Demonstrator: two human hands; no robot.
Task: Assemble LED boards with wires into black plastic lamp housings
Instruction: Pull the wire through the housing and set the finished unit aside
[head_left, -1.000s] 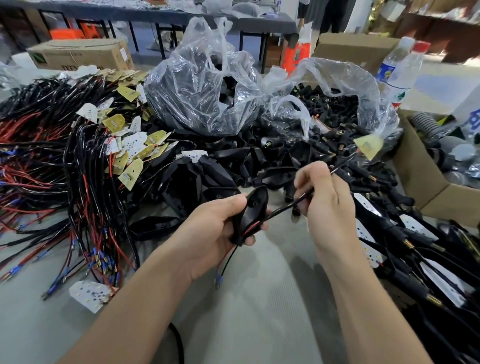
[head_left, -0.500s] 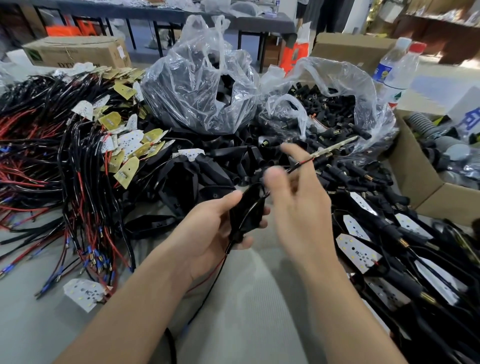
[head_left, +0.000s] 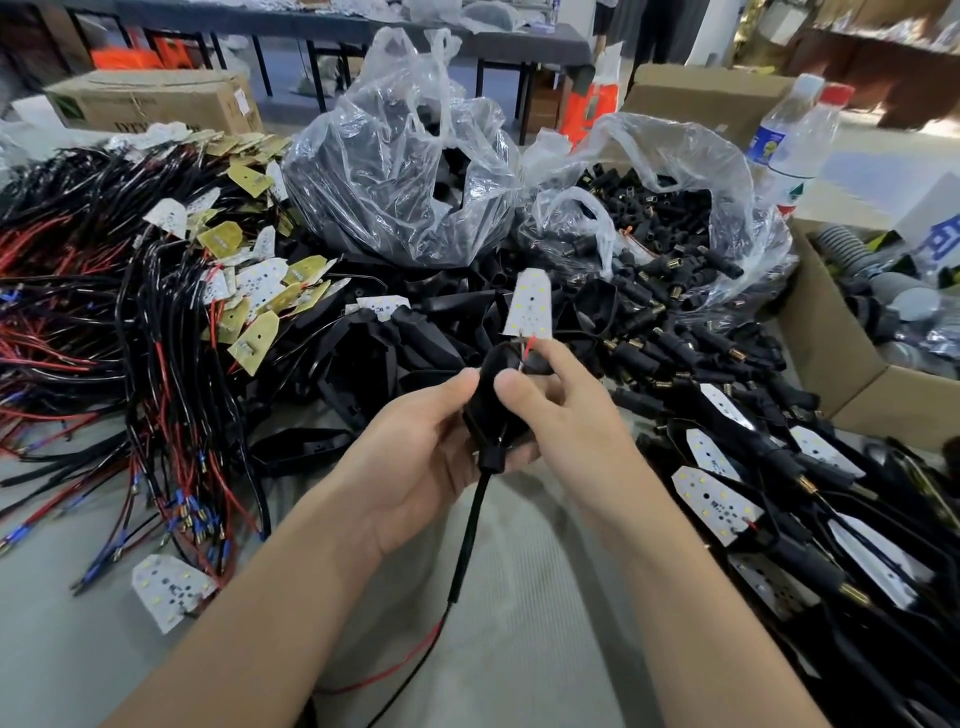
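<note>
My left hand (head_left: 421, 457) grips a black plastic lamp housing (head_left: 491, 410) at the middle of the view. My right hand (head_left: 566, 410) holds the same housing from the right, thumb on its front and a fingertip by the short red wire. A white LED board (head_left: 531, 304) stands upright just above the housing's top end, joined to it by its wires. The black sleeved cable (head_left: 467, 540) hangs out of the housing's bottom end towards me and splits into red and black leads.
Wired LED boards (head_left: 171, 322) are heaped at the left; finished assemblies (head_left: 769, 499) lie at the right. Loose black housings (head_left: 395, 332) lie behind my hands. Behind them stand two plastic bags (head_left: 405, 171) of black parts. A cardboard box (head_left: 852, 374) sits at the right, bottles (head_left: 795, 140) behind it.
My right hand has drawn the wire through the housing and come back to it. The LED board now stands at the housing's top and the cable hangs below.
</note>
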